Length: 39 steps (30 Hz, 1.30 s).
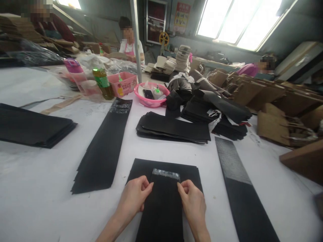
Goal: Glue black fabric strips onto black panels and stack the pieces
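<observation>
Between my hands lies a long black strip point(163, 208) with a glossy, whitish band across its far end. My left hand point(135, 195) pinches the strip's left edge just below that band. On the opposite edge, my right hand point(193, 201) pinches it between thumb and finger. Under the strip is a wider black sheet or stack point(191, 173), partly covered by my hands. To the left, a fanned pile of black strips point(103, 148) has wet-looking streaks at its far end. At right lies another black strip point(244, 195) with a greyish, shiny upper part.
Black stacks lie at far left point(32, 126) and beyond my hands point(174, 129). A pink basin point(151, 101), pink basket point(123, 84) and green-labelled bottle point(103, 84) stand behind. Brown paper bags point(272, 121) crowd the right. Several people work in the background.
</observation>
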Available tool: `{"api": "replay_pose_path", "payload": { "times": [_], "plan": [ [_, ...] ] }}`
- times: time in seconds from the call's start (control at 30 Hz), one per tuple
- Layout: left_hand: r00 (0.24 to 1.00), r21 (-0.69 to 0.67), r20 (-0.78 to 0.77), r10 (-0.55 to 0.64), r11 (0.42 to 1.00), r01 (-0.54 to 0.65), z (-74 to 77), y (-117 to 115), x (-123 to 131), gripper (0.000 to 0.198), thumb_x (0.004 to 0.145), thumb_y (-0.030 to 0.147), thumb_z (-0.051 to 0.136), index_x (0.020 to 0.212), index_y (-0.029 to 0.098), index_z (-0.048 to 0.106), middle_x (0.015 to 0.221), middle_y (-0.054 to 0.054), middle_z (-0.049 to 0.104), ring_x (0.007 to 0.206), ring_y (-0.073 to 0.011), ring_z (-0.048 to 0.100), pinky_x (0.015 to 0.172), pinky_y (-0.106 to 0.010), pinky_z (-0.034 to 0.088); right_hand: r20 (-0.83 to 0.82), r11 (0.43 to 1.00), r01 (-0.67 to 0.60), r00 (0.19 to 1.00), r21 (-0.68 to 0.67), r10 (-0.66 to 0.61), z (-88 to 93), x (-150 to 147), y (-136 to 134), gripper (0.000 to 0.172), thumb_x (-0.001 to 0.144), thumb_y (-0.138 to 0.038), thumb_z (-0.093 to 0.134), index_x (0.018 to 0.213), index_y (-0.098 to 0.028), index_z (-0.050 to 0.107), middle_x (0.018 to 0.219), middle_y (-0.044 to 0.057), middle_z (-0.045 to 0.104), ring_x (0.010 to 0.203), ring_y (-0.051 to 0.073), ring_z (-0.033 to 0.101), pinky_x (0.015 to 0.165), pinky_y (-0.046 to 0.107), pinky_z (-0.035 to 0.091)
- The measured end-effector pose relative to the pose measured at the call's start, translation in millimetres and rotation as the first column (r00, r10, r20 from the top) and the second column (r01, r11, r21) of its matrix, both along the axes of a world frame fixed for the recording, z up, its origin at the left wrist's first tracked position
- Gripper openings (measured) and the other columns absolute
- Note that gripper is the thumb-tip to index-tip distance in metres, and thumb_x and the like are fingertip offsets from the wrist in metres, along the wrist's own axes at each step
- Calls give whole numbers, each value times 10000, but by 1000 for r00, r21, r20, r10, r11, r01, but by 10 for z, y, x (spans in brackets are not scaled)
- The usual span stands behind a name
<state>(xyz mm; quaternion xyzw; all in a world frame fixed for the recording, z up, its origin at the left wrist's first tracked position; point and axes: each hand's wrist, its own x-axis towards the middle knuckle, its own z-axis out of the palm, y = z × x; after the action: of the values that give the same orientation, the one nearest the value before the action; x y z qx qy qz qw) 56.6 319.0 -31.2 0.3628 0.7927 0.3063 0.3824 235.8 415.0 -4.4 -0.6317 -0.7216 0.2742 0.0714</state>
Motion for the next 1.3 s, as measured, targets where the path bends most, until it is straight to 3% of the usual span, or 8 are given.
{"api": "replay_pose_path", "payload": {
  "times": [0.4,0.77,0.87,0.93,1.0,1.1,1.17,1.3],
  "plan": [
    [1000,9,0,-3,1000,3,32,-10,13,362,883,483,434,657,201,459,486,61,539,310,-122,552,279,-166,259,12,999,23,1000,-22,-23,34,-12,-9,254,874,-419,478,709,-251,572,661,-31,647,648,173,606,548,259,317],
    [959,-45,-275,-63,998,52,179,25,38,283,915,360,472,684,197,486,526,59,589,389,-100,554,420,-193,308,67,1000,0,998,-24,2,-43,14,46,247,877,-449,496,732,-250,472,635,-47,641,623,174,610,527,258,303],
    [878,-30,-472,-86,996,81,209,-3,112,155,912,286,514,785,197,523,625,38,626,524,-131,610,480,-215,334,67,1000,-19,998,-18,20,-44,26,56,263,879,-451,491,707,-252,475,603,-52,631,611,175,607,518,259,301],
    [766,-21,-634,-103,993,116,215,-18,182,37,909,198,514,907,191,550,762,4,656,622,-158,628,534,-240,380,51,1000,-26,998,-11,27,-41,28,60,270,878,-444,494,690,-251,477,558,-55,614,584,172,603,509,258,302],
    [620,7,-773,-137,974,225,198,-23,242,187,892,107,511,1056,187,555,978,-45,659,786,-197,632,645,-289,442,9,1000,-27,1000,-5,27,-45,28,62,276,874,-437,503,675,-247,479,516,-59,595,535,163,593,497,255,303],
    [462,56,-864,-200,874,483,121,-13,272,321,891,71,515,1189,188,530,1210,-70,592,1045,-239,557,850,-377,444,-55,1000,-30,998,-5,29,-82,38,74,291,865,-439,517,655,-240,483,480,-58,579,470,150,581,469,246,304],
    [423,71,-880,-216,821,567,58,-5,259,316,914,85,492,1216,172,520,1259,-71,570,1111,-235,521,913,-402,418,-86,999,-42,995,-21,40,-128,59,98,300,857,-449,527,650,-236,485,466,-56,573,446,147,583,444,234,310],
    [415,58,-881,-225,821,568,1,-5,227,307,929,96,472,1225,161,518,1261,-72,568,1120,-223,514,906,-393,410,-164,996,-72,984,-48,63,-203,130,179,314,919,-456,405,720,-227,486,545,-35,627,402,142,587,387,222,356]
  ]
}}
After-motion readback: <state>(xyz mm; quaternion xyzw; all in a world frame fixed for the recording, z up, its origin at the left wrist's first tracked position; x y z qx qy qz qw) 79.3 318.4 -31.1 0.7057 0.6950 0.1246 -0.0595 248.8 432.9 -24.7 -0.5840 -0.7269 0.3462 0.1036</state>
